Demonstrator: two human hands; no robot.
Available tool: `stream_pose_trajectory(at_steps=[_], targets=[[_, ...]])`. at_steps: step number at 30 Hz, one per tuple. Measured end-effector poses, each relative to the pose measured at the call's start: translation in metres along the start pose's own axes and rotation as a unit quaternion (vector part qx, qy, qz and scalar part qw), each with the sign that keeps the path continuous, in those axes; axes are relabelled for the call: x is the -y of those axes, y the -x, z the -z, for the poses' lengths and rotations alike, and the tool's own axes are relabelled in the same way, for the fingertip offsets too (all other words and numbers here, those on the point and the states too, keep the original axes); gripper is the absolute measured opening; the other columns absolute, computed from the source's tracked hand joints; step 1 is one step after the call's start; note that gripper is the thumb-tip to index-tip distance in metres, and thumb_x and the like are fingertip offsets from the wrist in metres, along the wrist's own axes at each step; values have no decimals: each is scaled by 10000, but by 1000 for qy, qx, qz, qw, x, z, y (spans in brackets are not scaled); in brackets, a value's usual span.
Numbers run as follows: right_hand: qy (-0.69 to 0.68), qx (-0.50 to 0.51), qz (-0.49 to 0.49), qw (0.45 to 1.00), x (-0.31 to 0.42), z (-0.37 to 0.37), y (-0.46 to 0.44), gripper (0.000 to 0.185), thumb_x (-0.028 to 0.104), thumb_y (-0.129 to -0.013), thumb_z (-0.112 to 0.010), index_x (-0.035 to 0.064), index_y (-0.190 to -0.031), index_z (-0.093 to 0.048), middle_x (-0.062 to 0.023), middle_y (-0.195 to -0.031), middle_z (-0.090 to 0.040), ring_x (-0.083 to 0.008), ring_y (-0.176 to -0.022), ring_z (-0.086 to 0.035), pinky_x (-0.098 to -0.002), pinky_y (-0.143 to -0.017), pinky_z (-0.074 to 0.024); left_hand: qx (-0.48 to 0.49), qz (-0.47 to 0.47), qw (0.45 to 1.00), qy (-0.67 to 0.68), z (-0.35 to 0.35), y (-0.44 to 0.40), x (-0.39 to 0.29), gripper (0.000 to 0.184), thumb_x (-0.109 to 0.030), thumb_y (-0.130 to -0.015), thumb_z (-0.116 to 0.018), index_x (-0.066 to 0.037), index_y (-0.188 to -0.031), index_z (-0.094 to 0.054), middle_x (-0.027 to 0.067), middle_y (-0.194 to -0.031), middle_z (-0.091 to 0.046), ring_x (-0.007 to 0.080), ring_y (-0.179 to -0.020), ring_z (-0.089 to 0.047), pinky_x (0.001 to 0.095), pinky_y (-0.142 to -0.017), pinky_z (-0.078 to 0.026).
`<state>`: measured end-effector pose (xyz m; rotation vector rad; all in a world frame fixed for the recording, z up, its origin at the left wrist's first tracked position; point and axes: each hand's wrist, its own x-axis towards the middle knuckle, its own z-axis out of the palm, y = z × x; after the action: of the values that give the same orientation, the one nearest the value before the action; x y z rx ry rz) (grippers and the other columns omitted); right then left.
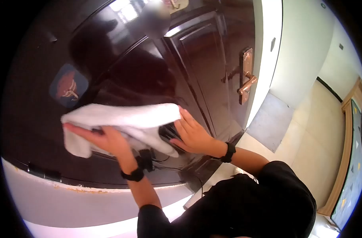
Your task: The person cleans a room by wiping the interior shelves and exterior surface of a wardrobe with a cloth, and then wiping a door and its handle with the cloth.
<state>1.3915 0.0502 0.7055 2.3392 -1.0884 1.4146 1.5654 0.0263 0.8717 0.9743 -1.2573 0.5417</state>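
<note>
A white towel (125, 115) stretches between my two hands in front of a glossy dark brown door (141, 79). At its left end my left hand (105, 139) holds the cloth, with the fingers extended along it and a loose fold hanging below. My right hand (192, 133) grips the right end by the fingertips, its thumb lower down near a hanging fold. Just above the towel's left end, an adhesive hook on a dark blue backing (69, 86) is stuck to the door. Each wrist wears a black band.
A copper-coloured door handle (247, 81) is on the door's right side. Another hook (177, 4) shows at the top edge. Below hangs a dark cable (200, 182). A grey mat (270, 119) lies on the tiled floor, and a wood-framed bed (347, 158) stands at right.
</note>
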Motion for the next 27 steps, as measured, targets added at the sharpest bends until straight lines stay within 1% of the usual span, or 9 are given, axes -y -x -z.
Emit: stream_pose_trajectory(at_steps=[3,9,10,12,14,17,21,23,27], targets=[[-83,-30,-37,995,4,9,-5,781,299,-796,-666,-180,-1292,-299,-355,-1369,-297,-404,-1038,-475,-415,-956,-392,-38,-2,997,67,-7,-30,-23,638,-114,-876,-600,-98,-1435,-293,177,-1433,-352,303,-1219,-471,345,-995,-427],[-169,43,7,985,12,7,-2,781,219,-800,-667,-105,-1369,-239,-316,-1427,-234,-343,-872,-500,-395,-837,-447,2,-17,1000,10,-24,-46,-44,239,-127,-872,-573,-55,-1078,-672,105,-1126,-652,252,-1039,-610,326,-885,-464],[-179,58,8,982,13,5,1,763,211,-805,-660,-84,-1374,-247,-295,-1433,-241,-343,-887,-511,-394,-821,-456,-10,-95,995,-31,-25,-46,-33,200,-77,-876,-566,-30,-1035,-678,99,-1050,-677,218,-940,-639,282,-841,-495],[-189,71,11,979,13,1,5,745,204,-810,-654,-63,-1380,-255,-274,-1438,-248,-343,-903,-522,-393,-806,-465,-5,-106,994,-37,-25,-41,-24,202,-70,-869,-568,-29,-1034,-677,99,-1039,-680,220,-931,-641,285,-840,-496],[-223,43,18,974,15,-2,8,676,181,-824,-638,-4,-1381,-303,-226,-1288,-461,-326,-881,-560,-385,-823,-473,5,-49,999,5,-22,-38,-24,206,-52,-858,-567,-27,-1031,-675,101,-1040,-676,220,-938,-636,296,-841,-494],[-319,86,-16,944,20,-4,8,481,155,-830,-622,39,-1267,-459,-162,-1063,-594,-317,-884,-583,-395,-804,-480,21,-44,999,-1,-19,-37,-29,206,-45,-861,-556,-26,-1030,-673,100,-1062,-668,211,-961,-625,304,-851,-490],[-403,160,-18,901,19,-33,8,289,141,-838,-610,41,-1104,-555,-110,-903,-615,-268,-843,-599,-373,-750,-484,16,-58,998,-7,-22,-40,-29,202,-66,-873,-552,-26,-1031,-671,101,-1067,-663,221,-973,-617,309,-852,-488],[-543,287,-139,777,26,-31,4,191,147,-854,-596,29,-1002,-574,-87,-895,-603,-201,-837,-598,-345,-719,-477,25,-66,998,3,-21,-42,-25,200,-67,-875,-552,-25,-1029,-672,103,-1065,-661,225,-964,-619,307,-849,-488],[-562,253,-170,769,41,-20,-5,236,177,-870,-604,27,-1045,-557,-69,-857,-590,-153,-790,-589,-300,-678,-473,22,-56,998,12,-21,-38,-33,198,-64,-873,-555,-7,-1026,-666,113,-1070,-655,240,-932,-628,313,-856,-490]])
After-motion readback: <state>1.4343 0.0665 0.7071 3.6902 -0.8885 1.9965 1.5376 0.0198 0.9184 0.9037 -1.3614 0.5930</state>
